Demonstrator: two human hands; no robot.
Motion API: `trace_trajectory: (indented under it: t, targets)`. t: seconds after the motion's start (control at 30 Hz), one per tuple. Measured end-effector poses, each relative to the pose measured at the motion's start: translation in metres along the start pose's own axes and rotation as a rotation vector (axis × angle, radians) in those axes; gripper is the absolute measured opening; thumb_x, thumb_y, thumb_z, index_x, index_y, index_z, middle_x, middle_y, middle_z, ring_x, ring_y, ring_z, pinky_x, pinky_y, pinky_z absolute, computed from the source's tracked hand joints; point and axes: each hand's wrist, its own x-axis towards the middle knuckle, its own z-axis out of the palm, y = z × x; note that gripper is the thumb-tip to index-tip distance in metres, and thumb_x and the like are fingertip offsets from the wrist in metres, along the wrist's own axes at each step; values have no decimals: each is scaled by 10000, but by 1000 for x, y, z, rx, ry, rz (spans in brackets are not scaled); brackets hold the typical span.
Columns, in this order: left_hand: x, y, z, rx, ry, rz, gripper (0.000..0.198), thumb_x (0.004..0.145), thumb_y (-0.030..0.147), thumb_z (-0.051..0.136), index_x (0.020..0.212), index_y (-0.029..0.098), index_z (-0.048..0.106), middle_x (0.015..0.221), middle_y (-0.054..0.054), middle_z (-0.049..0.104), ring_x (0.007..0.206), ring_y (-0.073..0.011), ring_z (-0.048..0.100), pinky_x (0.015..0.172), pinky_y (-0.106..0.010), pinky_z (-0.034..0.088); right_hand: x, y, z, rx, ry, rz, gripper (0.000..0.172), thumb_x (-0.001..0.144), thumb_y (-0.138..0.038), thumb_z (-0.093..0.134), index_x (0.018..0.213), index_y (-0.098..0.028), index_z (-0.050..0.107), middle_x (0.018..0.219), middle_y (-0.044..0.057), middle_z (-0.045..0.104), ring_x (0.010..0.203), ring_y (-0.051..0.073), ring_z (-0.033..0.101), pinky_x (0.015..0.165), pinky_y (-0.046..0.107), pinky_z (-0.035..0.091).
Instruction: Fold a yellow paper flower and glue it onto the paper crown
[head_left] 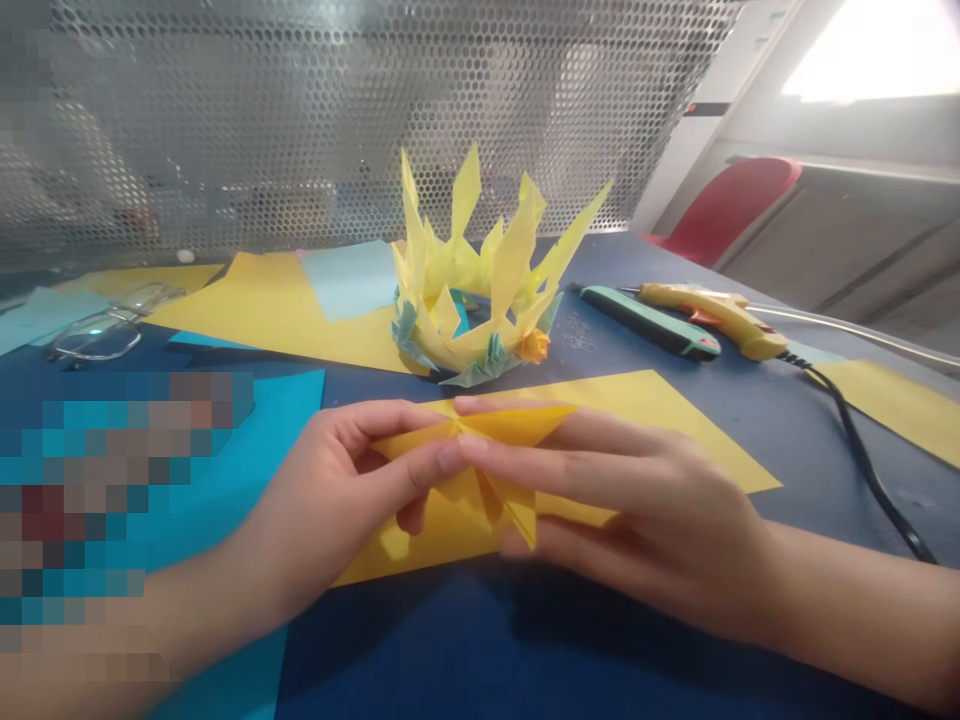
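Observation:
Between my two hands is a folded yellow paper piece (517, 428) with pointed flaps. My left hand (360, 480) pinches its left part, thumb in front and fingers behind. From the other side my right hand (637, 485) grips it, fingertips meeting my left thumb near the centre fold. One pointed flap hangs down between the fingers. Below the hands lies a yellow paper sheet (675, 430). Just beyond stands a yellow paper crown (457, 345) with tall spikes, light blue folded pieces and an orange paper flower (533, 346).
To the right lie a green utility knife (649, 320) and a yellow glue gun (720, 310) with a black cord. Eyeglasses (97, 340) and paper sheets lie at left, with a blue sheet (300, 420) nearer. A perforated metal panel (300, 130) closes off the back.

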Motion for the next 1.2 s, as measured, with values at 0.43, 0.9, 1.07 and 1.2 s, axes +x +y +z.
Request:
trace_trajectory:
  t: [0.43, 0.9, 1.07, 1.2]
  targets:
    - [-5, -2, -2, 26, 62, -6, 187, 626, 115, 892, 617, 266, 783, 480, 96, 703, 469, -39, 634, 516, -44, 488, 5, -4, 8, 187, 77, 197, 357, 888, -23, 638, 1114, -264, 771, 981, -60, 813, 852, 75, 766, 808, 92, 572]
    - [-10, -5, 6, 144, 80, 122, 211, 609, 119, 889, 707, 290, 815, 699, 99, 811, 603, -71, 739, 569, -42, 552, 0, -3, 12, 345, 72, 466, 649, 860, -81, 664, 1449, -306, 511, 986, -78, 795, 816, 64, 756, 738, 85, 567]
    - [-11, -2, 7, 304, 105, 252, 142, 663, 136, 840, 628, 264, 790, 641, 91, 785, 589, -74, 715, 544, -43, 529, -3, -5, 12, 325, 44, 473, 699, 859, -91, 662, 1471, -362, 462, 906, -77, 781, 761, 73, 738, 673, 102, 559]
    - [-10, -2, 5, 379, 151, 236, 94, 683, 207, 821, 613, 237, 765, 646, 65, 776, 600, -101, 720, 566, -82, 553, -4, -4, 15, 453, 26, 523, 805, 868, -121, 669, 1531, -414, 319, 760, -81, 735, 711, 104, 733, 677, 168, 590]
